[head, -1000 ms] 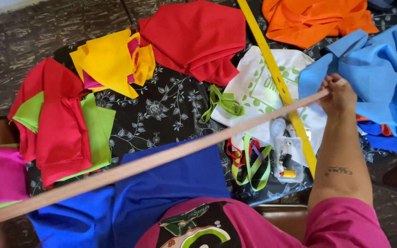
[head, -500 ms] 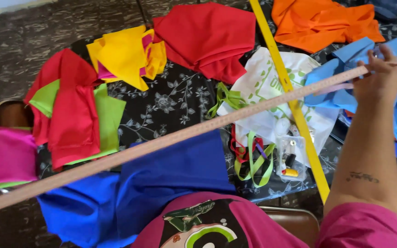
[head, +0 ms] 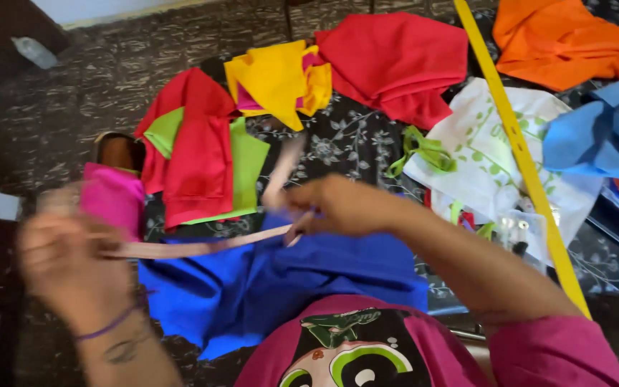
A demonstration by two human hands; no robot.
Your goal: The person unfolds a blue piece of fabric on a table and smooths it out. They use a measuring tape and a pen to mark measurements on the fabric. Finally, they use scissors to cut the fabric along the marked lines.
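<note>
Since the earlier frame, your right hand (head: 345, 206) has come in from the far right to the centre, and the pink strip (head: 202, 247), then stretched in one long straight line across the work, now runs short between your two hands. Nearest to you, your pink shirt with its cartoon print (head: 356, 351) fills the bottom edge. Your left hand (head: 73, 269), blurred at near left, is closed on the strip's left end; a purple band shows on that wrist. Your right hand pinches the strip at its right end, just above the blue cloth (head: 288, 276), and a loose length of strip curls up and away from that grip toward the far side. The blue cloth lies directly beneath the strip, on the dark flowered cover (head: 352, 140). Left of centre, a magenta piece (head: 112, 197) sits beside a red cloth (head: 195, 154) lying over a light green piece (head: 248, 161). At right, a yellow ruler (head: 524, 161) runs near to far across a white printed bag (head: 492, 154), with light blue cloth (head: 607, 132) beyond it. Farther off lie yellow cloth (head: 274, 75), a second red pile (head: 395, 61) and orange cloth (head: 574, 39).
</note>
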